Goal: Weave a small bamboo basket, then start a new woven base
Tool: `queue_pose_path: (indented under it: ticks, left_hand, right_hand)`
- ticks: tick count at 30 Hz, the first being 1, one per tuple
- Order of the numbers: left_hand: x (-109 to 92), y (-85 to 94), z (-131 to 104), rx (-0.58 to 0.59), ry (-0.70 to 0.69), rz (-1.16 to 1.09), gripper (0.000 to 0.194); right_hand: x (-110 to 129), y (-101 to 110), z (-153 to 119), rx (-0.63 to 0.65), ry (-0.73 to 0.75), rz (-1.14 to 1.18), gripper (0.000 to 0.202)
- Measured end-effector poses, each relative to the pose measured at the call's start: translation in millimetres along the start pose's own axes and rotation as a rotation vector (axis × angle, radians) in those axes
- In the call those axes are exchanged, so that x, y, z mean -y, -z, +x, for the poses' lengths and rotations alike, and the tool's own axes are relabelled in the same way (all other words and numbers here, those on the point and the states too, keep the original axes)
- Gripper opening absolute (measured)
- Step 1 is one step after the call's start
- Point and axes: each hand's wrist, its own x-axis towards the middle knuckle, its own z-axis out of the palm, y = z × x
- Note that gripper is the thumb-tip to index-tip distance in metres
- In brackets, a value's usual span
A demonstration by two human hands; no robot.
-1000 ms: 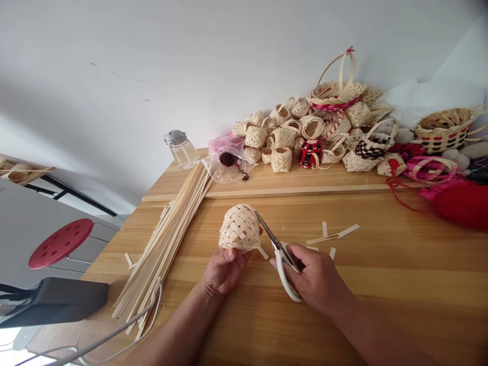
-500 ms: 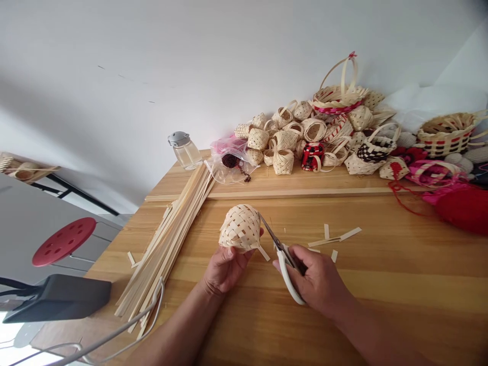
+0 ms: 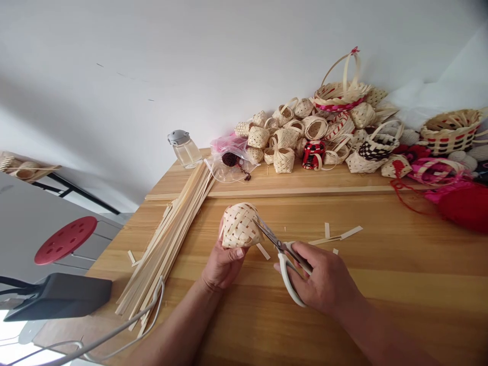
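Note:
A small woven basket (image 3: 241, 225) of pale strips is held in my left hand (image 3: 225, 264), thumb along its lower edge and fingers behind it. My right hand (image 3: 324, 274) grips white-handled scissors (image 3: 284, 254) with the fingers in the loops. The scissor blades are parted, and their tips touch or nearly touch the right side of the basket. Just below the basket's right side lies a short pale strip (image 3: 263, 251).
Cut strips (image 3: 351, 233) lie right of the scissors. A long bundle of strips (image 3: 171, 244) and a white cable (image 3: 158, 300) are at the left. Small baskets (image 3: 284, 160), a glass jar (image 3: 186, 151) and red yarn (image 3: 465, 206) stand along the back.
The basket has turned in my left hand and shifted slightly right. The scissor tips moved a little left and lower, against its side, and the blades look wider apart.

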Motion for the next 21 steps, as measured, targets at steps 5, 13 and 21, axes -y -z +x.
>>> queue_pose_path:
  ticks: [5, 13, 21]
  left_hand:
    - [3.1, 3.4, -1.7, -0.003, 0.025, 0.013, 0.09]
    - [-1.1, 2.3, -1.5, 0.038, 0.036, -0.009, 0.089]
    - [-3.3, 2.4, -0.2, 0.017, 0.041, 0.004, 0.087]
  right_hand:
    - [0.2, -2.2, -0.7, 0.046, -0.021, 0.029, 0.035]
    - [-0.9, 1.5, -2.0, 0.229, -0.155, 0.326, 0.036]
    - [0.3, 4.5, 3.1, 0.529, -0.462, 0.925, 0.035]
